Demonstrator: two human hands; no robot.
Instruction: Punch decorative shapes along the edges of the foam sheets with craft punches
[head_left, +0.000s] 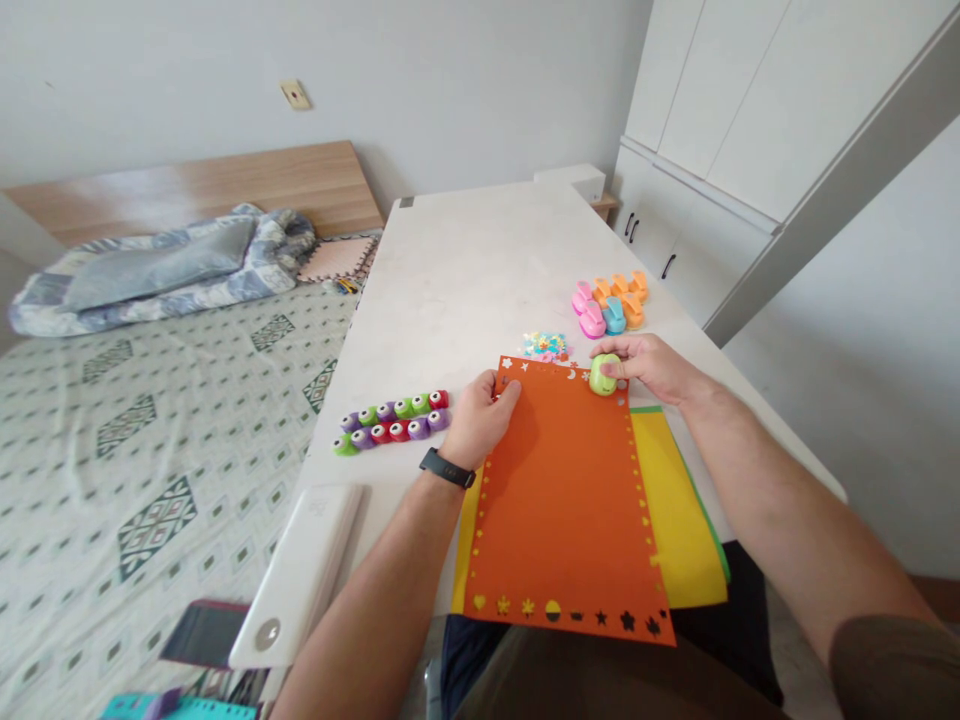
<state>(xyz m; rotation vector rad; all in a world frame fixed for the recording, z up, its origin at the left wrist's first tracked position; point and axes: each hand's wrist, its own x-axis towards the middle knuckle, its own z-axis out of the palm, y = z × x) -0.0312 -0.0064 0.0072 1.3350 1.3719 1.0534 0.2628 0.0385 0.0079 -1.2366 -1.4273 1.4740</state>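
Observation:
An orange paper sheet [566, 500] with small punched shapes along its edges lies on the white table [480, 270], on top of yellow sheets [679, 510]. My left hand [480, 420] pinches the sheet's far left corner, fingers closed on the edge. My right hand [645, 365] grips a small green craft punch [604, 375] sitting on the sheet's far right corner. A little pile of coloured paper cut-outs [545, 346] lies just beyond the sheet.
Two rows of small green, purple and red punches [394, 420] sit left of my left hand. Larger pink, orange and blue punches [611, 303] stand at the far right. A white flat device [300, 570] lies at the near left edge. A bed [150, 400] is left; cabinets [712, 120] are right.

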